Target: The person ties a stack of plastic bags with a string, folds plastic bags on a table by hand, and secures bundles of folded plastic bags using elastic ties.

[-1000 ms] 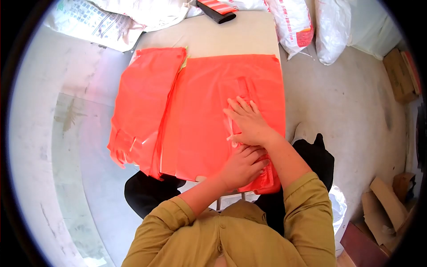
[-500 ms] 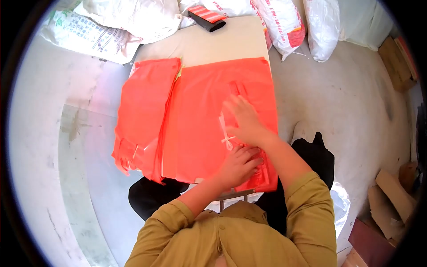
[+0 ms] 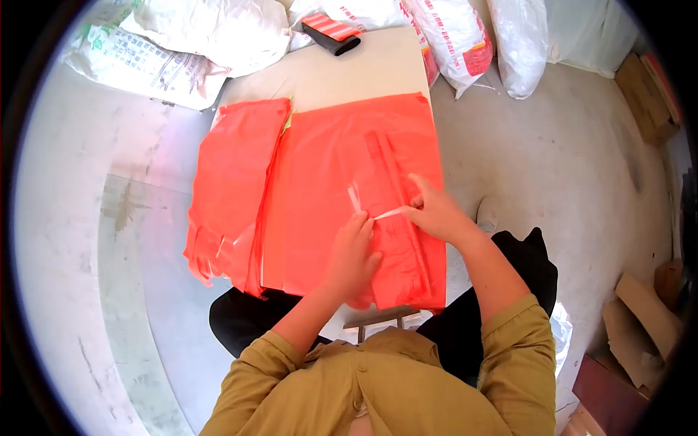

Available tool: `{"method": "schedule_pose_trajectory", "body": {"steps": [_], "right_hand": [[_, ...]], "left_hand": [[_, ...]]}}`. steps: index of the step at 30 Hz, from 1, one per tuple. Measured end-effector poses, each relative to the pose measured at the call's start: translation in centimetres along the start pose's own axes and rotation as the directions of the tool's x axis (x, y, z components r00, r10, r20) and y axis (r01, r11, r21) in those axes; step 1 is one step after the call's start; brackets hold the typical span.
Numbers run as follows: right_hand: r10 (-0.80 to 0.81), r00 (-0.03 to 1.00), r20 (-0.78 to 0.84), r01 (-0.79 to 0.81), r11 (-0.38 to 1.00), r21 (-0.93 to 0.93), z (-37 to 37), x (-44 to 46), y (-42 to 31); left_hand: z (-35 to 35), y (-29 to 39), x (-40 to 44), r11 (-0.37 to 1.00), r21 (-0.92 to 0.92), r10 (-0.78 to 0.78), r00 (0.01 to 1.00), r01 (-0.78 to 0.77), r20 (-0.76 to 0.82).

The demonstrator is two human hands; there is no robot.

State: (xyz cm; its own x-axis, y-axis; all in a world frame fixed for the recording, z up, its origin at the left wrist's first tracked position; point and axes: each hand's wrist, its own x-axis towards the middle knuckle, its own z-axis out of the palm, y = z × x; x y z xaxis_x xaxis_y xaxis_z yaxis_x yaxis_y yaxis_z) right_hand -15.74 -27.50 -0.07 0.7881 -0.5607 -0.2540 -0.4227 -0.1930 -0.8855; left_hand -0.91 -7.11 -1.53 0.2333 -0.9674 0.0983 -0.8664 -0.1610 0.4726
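Red plastic sheets (image 3: 313, 182) lie flat on a table, with a second red stack (image 3: 236, 156) at their left. On the right part of the sheets is a folded red bundle (image 3: 396, 251). A thin white strip (image 3: 391, 213) crosses the bundle near its middle, and its loose end points up at the left. My right hand (image 3: 436, 211) pinches the strip at the bundle's right side. My left hand (image 3: 354, 251) rests at the bundle's left edge, fingertips at the strip where it crosses; whether they grip it is unclear.
A black roll with a red-striped piece (image 3: 333, 33) lies at the table's far edge (image 3: 378, 58). White sacks (image 3: 454, 43) stand behind it, with more sacks (image 3: 211, 33) at the far left. Cardboard boxes (image 3: 640, 327) are on the floor at the right.
My right hand has moved from lying on the bundle to its right side and now pulls the strip taut. My left hand has moved up and left to the strip. The view has shifted slightly.
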Motion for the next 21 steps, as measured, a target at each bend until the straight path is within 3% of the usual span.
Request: {"method": "schedule_pose_trajectory", "body": {"steps": [3,6,9,10,12,14,15,18,21], "right_hand": [[-0.013,1.0,0.004,0.013,0.992,-0.123,0.9,0.1,0.2],[-0.036,0.999,0.008,0.037,0.996,-0.085,1.9,0.6,0.9],[0.066,0.995,0.081,-0.087,0.952,0.294,2.1,0.6,0.3],[0.052,0.995,0.087,-0.081,0.924,0.373,2.3,0.7,0.0],[0.026,0.995,0.099,-0.074,0.85,0.522,2.8,0.8,-0.9],[-0.153,0.965,0.213,0.04,0.889,0.457,3.7,0.1,-2.6],[-0.236,0.933,0.271,0.102,0.897,0.43,4.3,-0.2,-3.5],[-0.556,0.766,0.323,0.416,0.812,0.41,6.6,0.2,-3.7],[-0.172,0.97,0.17,0.092,0.912,0.401,5.6,1.2,-4.2]], "left_hand": [[-0.5,-0.5,0.1,1.0,-0.015,0.017,1.0,-0.017,-0.001],[-1.1,-0.8,0.2,0.999,-0.033,0.007,1.0,-0.008,-0.01],[-2.3,-0.2,0.1,0.997,-0.029,-0.076,0.997,0.077,0.024],[-2.2,-0.5,0.1,0.967,-0.209,-0.143,0.989,0.146,0.031],[-1.9,-0.8,-0.1,0.8,-0.54,-0.262,0.962,0.262,0.078],[-1.6,0.1,-0.4,0.265,-0.914,-0.437,0.884,0.306,0.169],[-1.7,0.5,-0.5,-0.058,-0.966,-0.483,0.84,0.253,0.249],[-1.9,-4.0,-1.8,-0.672,-0.672,-0.01,0.904,0.31,0.427],[-1.8,-4.6,-2.3,-0.384,-0.832,-0.184,0.85,0.4,0.494]]}}
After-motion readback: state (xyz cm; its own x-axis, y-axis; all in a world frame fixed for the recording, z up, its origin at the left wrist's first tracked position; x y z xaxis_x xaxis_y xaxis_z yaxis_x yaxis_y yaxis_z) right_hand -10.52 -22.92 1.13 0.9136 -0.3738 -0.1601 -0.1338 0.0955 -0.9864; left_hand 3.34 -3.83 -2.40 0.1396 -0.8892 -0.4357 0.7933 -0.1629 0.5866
